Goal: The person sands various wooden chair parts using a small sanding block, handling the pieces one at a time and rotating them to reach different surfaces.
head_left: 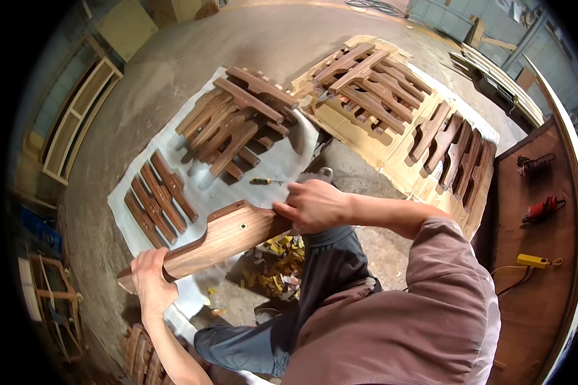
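I've L hand (154, 282) clasping the wood pc (215, 242) nr its L end, R hand (318, 206) gripping its R end; it's slanted above wht sheet (234, 194) & yel scraps (288, 260), screwdriver (261, 181) lying beyond.

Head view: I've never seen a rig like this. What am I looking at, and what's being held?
No machine here: a person is working bare-handed. The single picture comes from a fisheye camera worn on the head, looking down, so straight edges bend. The left hand and right hand hold a brown wooden board, one near each end. Beyond it, shaped wooden pieces lie on a white sheet, with what looks like a screwdriver nearby; more pieces lie on cardboard to the right. Yellow scraps litter the floor.
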Demonstrator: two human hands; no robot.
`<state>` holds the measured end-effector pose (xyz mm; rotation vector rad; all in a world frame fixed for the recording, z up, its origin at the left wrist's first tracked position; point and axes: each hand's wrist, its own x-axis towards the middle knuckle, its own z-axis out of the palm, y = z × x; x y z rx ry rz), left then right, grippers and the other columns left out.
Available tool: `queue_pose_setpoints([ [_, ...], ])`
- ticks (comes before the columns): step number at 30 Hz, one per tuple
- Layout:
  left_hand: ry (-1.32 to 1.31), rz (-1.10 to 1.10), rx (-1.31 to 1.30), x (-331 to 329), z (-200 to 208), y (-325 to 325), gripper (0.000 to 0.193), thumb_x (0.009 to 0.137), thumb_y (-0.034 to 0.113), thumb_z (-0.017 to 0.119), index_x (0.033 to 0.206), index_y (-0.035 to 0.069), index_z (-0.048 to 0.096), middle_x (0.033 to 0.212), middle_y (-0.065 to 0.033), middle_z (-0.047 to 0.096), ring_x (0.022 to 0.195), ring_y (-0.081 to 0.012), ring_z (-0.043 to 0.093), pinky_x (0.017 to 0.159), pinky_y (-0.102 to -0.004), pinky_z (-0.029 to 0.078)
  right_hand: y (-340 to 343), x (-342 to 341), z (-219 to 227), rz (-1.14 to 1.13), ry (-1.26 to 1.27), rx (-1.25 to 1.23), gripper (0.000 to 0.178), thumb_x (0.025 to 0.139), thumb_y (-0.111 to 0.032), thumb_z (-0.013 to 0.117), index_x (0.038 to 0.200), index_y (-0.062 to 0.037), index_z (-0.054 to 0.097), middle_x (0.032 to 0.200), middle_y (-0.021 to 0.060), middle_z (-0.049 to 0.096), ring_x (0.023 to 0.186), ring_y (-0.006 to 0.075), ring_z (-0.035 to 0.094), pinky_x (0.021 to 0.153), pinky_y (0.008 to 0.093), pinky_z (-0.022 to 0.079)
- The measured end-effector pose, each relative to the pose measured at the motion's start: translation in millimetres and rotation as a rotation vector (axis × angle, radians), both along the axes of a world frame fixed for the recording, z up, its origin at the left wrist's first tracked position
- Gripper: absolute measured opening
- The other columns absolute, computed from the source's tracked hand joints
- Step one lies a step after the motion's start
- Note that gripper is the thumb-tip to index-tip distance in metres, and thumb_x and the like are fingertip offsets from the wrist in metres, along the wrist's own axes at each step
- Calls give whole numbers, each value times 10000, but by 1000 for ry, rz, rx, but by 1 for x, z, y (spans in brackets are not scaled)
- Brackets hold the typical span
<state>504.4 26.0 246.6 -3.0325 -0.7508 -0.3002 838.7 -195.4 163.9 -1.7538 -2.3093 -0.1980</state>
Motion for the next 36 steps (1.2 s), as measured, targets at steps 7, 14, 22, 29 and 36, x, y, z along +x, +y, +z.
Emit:
queue_pose_setpoints([
  [7, -514, 30, 91, 62, -3, 8, 370, 756, 31, 679, 1116, 8, 602, 1128, -168, 588, 1083, -354, 563, 942, -457, 453, -47, 58, -33, -545, 427, 114, 492, 647, -397, 783, 1042, -121, 689, 763, 75, 664, 750, 272, 651, 648, 404, 541],
  [14, -309, 153, -608, 54, -144, -41, 233, 760, -32, 654, 989, 11, 646, 907, -67, 662, 880, -201, 637, 830, -338, 513, -62, 169, -110, -1202, 823, 299, 537, 682, -396, 816, 1087, -63, 697, 823, 200, 702, 756, 325, 704, 696, 404, 554],
  [22, -412, 502, -1292, 14, -228, -73, 244, 811, -29, 614, 1052, 6, 638, 956, -73, 687, 861, -154, 661, 760, -277, 528, -32, 316, -153, -1893, 784, 328, 543, 697, -482, 744, 973, -17, 698, 958, 217, 712, 939, 348, 693, 828, 448, 535],
  [29, -80, 230, -239, -91, -309, -89, 328, 859, 102, 609, 1182, 56, 636, 1077, -175, 668, 961, -328, 637, 852, -395, 510, 11, 404, -179, -1955, 981, 300, 543, 703, -479, 736, 917, 20, 726, 921, 249, 707, 910, 362, 701, 819, 423, 543],
  [36, -443, 1109, -1518, -117, -322, -100, 314, 875, 83, 518, 1175, 4, 567, 1093, -112, 630, 1029, -239, 579, 944, -352, 457, 43, 453, -211, -2069, 905, 355, 541, 721, -464, 720, 962, 18, 675, 957, 227, 709, 932, 356, 694, 840, 424, 542],
])
